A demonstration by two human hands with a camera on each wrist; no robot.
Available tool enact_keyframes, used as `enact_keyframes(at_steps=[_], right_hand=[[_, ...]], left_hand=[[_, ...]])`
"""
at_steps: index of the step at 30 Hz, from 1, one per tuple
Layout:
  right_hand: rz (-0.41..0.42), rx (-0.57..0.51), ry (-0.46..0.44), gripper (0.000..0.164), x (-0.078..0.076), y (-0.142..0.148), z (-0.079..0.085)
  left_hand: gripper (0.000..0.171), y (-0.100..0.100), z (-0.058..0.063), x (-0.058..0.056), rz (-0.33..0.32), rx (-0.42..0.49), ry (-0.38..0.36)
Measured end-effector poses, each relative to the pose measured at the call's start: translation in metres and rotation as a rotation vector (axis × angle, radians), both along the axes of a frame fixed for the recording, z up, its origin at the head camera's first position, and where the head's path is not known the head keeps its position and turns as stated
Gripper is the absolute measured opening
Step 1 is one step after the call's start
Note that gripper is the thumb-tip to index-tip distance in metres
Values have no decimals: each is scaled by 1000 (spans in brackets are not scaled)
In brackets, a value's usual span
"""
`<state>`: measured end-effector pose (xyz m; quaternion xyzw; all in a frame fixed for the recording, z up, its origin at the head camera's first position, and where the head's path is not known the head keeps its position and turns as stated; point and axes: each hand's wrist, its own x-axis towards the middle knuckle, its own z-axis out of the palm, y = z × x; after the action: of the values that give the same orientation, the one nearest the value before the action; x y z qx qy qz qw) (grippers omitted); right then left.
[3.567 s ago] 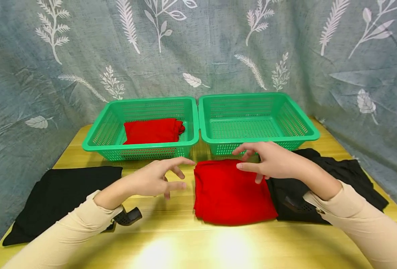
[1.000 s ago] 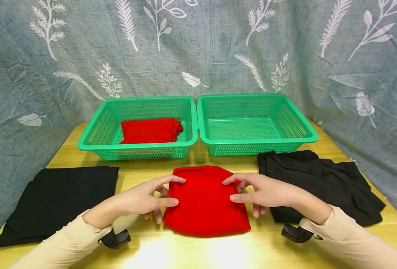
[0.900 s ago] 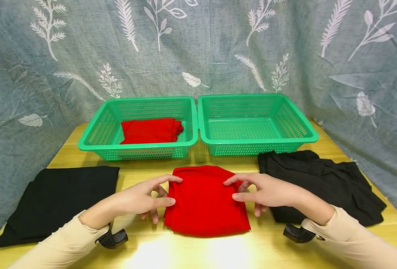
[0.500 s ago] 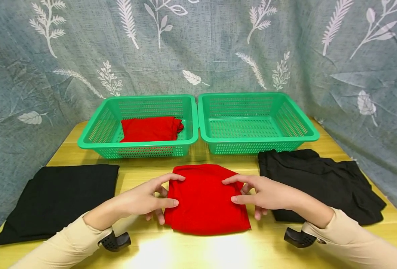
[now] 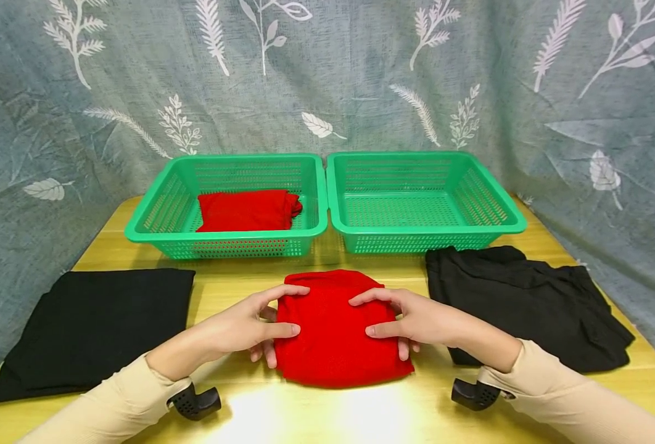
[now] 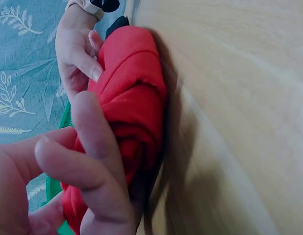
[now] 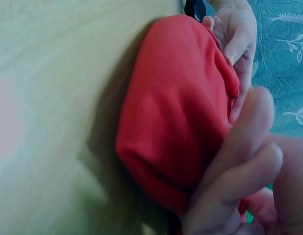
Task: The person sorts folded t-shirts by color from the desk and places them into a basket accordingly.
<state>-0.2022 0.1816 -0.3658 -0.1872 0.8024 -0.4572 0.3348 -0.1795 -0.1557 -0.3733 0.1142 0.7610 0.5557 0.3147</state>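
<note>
A thick folded red cloth (image 5: 333, 342) lies on the table in the middle of the head view. My left hand (image 5: 247, 325) grips its left side, thumb and index finger on top, the other fingers at the edge. Opposite, my right hand (image 5: 413, 319) holds the right side the same way. In the left wrist view, rolled layers show at the end of the cloth (image 6: 134, 93) beside the left fingers (image 6: 100, 142). The right wrist view shows the cloth (image 7: 166, 103) bulging, with the right fingers (image 7: 235, 166) against its side; their tips are partly hidden.
Two green plastic baskets stand side by side at the back. Another folded red cloth (image 5: 244, 211) lies in the left basket (image 5: 227, 235); the right basket (image 5: 424, 230) holds nothing. Black cloths lie on the table at left (image 5: 94, 330) and right (image 5: 527, 308). A patterned curtain (image 5: 361, 80) hangs behind.
Over the earlier frames the red cloth came leftward and nearer, away from the black cloth at right. Since half a second ago the right hand has moved inward and both hands have closed on the sides.
</note>
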Motion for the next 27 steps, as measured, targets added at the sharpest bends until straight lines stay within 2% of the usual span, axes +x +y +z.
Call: enact_keyframes(at_steps=[6,15,18,27], right_hand=[[-29,-26,-3,60,0,-2,-1],[-33,-41,-16,59,2,-8,-5],[-40,-44,-21,59,3,-8,-6],[-44,-39,11,60,1,-5,-7]], left_hand=[[66,7,1,-1,2,14,5],[62,13,-4,2,15,53,-12],[61,12,-7,1,16,60,-7],[60,-1,-13,0,80,52,19]])
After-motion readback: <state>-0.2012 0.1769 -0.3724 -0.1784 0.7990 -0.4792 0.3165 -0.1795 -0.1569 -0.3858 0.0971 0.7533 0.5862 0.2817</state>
